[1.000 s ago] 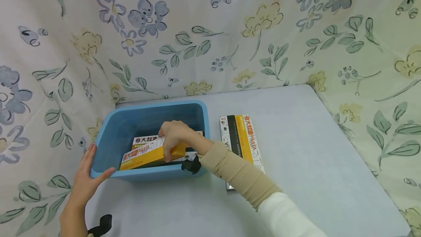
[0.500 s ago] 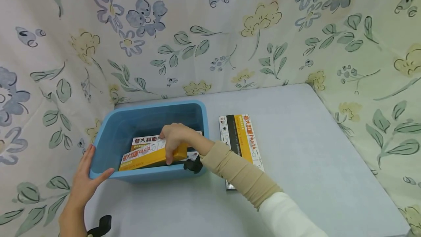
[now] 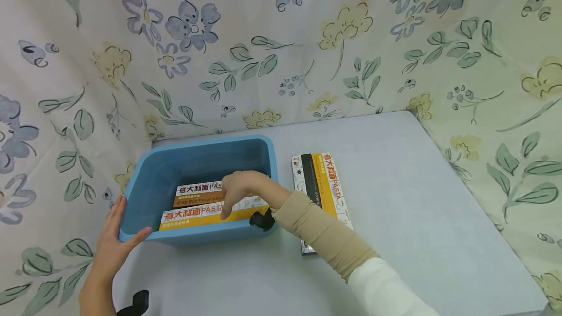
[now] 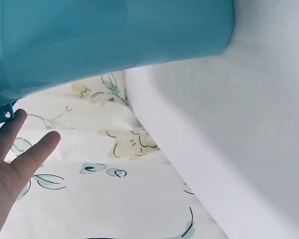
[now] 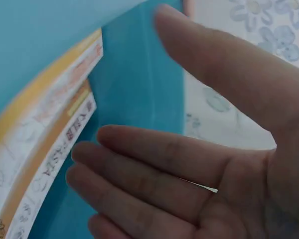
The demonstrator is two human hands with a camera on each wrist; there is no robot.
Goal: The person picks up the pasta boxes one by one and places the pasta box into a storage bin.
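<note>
Inside the blue bin [image 3: 195, 148] lie two pasta boxes side by side, a yellow-and-white pasta box [image 3: 193, 215] at the near wall and a brown-and-white pasta box [image 3: 193, 196] behind it. Over them hovers my right hand [image 3: 241, 187]; in the right wrist view its fingers [image 5: 154, 149] are straight, the thumb spread away, and nothing is held. My left hand [image 3: 115, 238] rests on the bin's near left corner, fingers extended along the rim. From the left wrist, the bin's outer wall [image 4: 109, 40] and two extended fingertips show beside its rim.
On the white table [image 3: 395, 199], right of the bin, another pasta box [image 3: 322, 184] with black and yellow faces lies flat, partly covered by the right forearm. A floral curtain [image 3: 272, 38] hangs behind and along both sides of the table.
The yellow pasta box, earlier gripped and tilted by my right hand, now lies flat in the bin. My right hand has let go and risen slightly. The left hand stays at the rim.
</note>
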